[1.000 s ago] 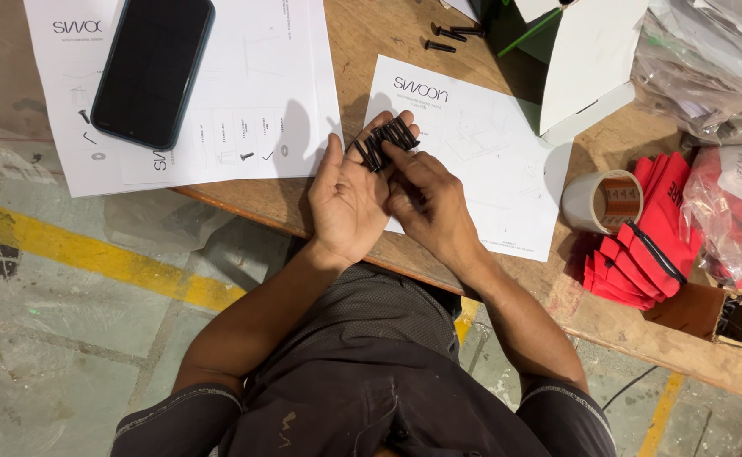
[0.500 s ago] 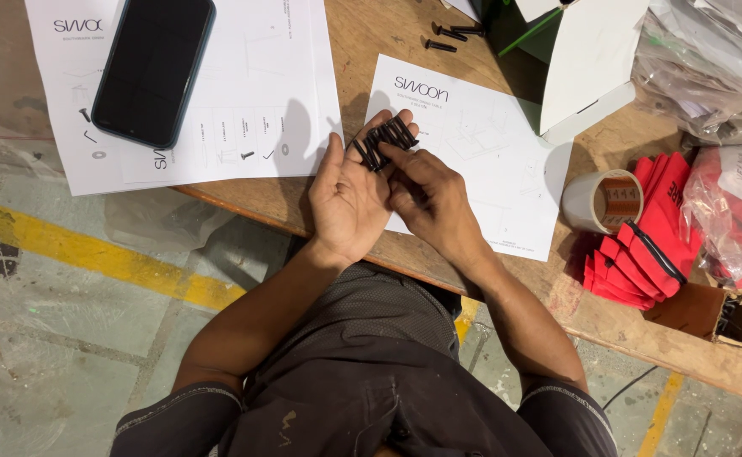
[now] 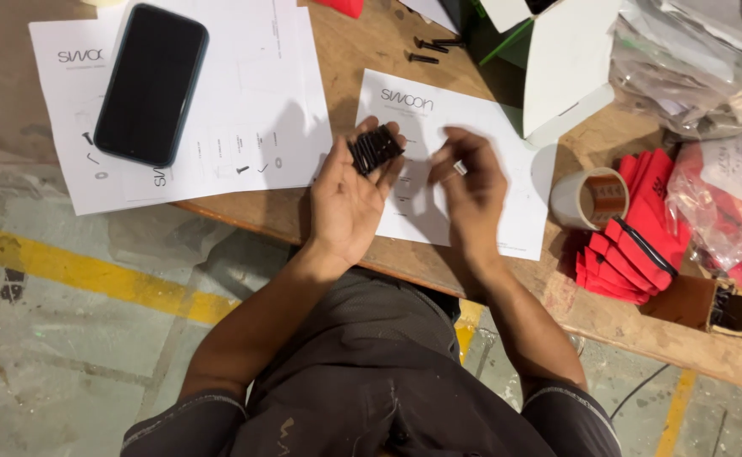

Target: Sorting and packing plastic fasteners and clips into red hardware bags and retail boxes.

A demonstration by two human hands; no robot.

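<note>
My left hand [image 3: 347, 199] is held palm up over the wooden table's [image 3: 362, 51] front edge. On its fingers lies a bunch of several black screws [image 3: 374, 147], held in place by the curled fingertips. My right hand [image 3: 469, 190] hovers blurred to the right of them, above a white instruction sheet [image 3: 506, 144]. Its fingers are spread apart and nothing shows in them. A ring glints on one finger.
A dark phone [image 3: 149, 83] lies on larger white sheets [image 3: 244, 93] at the left. Three loose black screws [image 3: 430, 47] lie at the back by a white and green box [image 3: 561, 59]. A tape roll [image 3: 591, 200], red gloves [image 3: 642, 228] and plastic bags [image 3: 701, 76] crowd the right.
My right hand has pulled away from the screws in my left palm and moved right, fingers spreading. The view has shifted slightly.
</note>
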